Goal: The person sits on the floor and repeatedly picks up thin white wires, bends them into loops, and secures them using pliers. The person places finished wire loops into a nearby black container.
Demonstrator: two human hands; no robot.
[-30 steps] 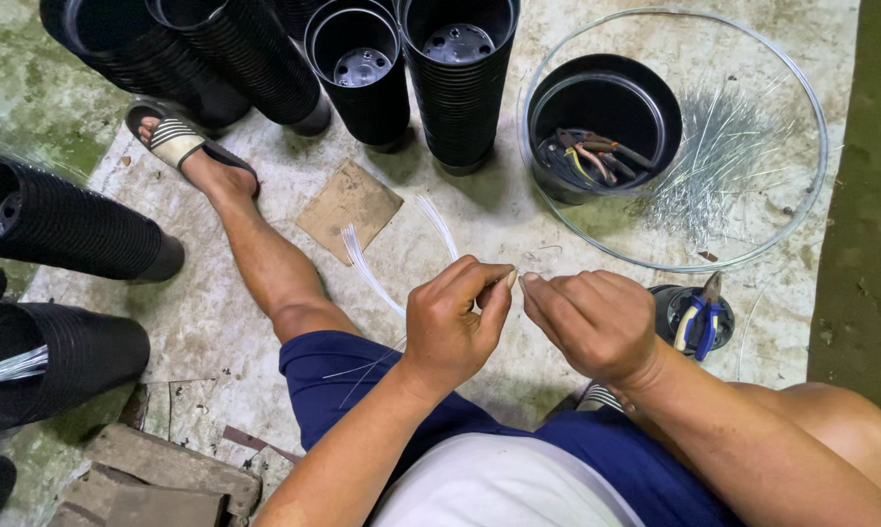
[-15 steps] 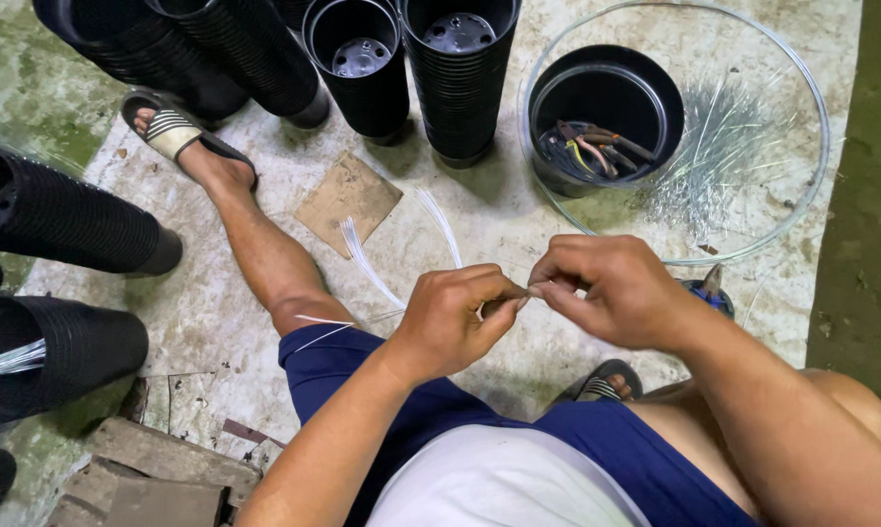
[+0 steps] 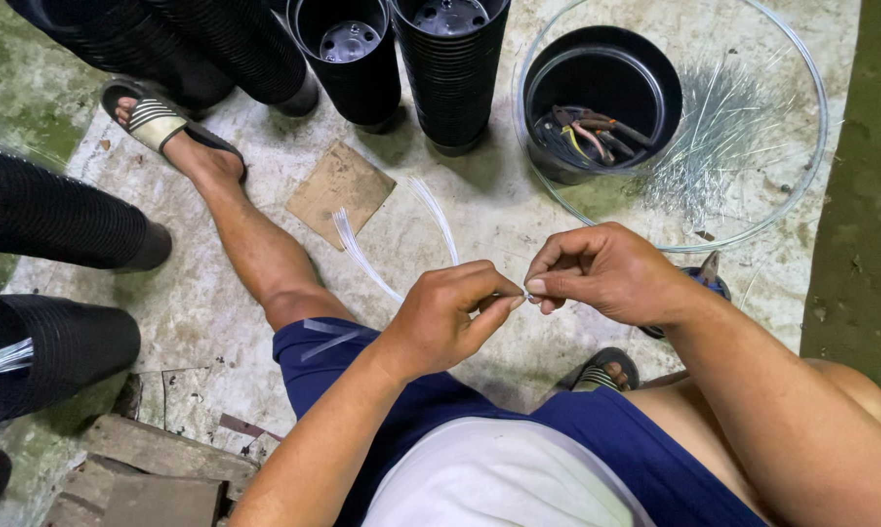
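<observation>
The left hand [image 3: 450, 317] and right hand [image 3: 601, 273] met fingertip to fingertip — both pinching thin white strips [image 3: 362, 256]. A tan cardboard square [image 3: 341, 192] lay on the floor — beside black pots [image 3: 450, 68].

I wear navy shorts [image 3: 362, 376], a white shirt [image 3: 489, 483], bare arms, and a dark striped sandal [image 3: 153, 122].

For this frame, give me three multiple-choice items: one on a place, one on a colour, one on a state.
1. Where do the loose thin wires lie? A in the clear round basin; B on the cardboard piece; C on the lap.
2. The stacked plant pots are: A white; B black; C red.
3. The left hand and right hand are: A flat on the floor; B apart; C pinching a thin strand together.
Answers: A, wires fan inside the basin; B, every stack is black; C, fingertips meet on it.
</observation>
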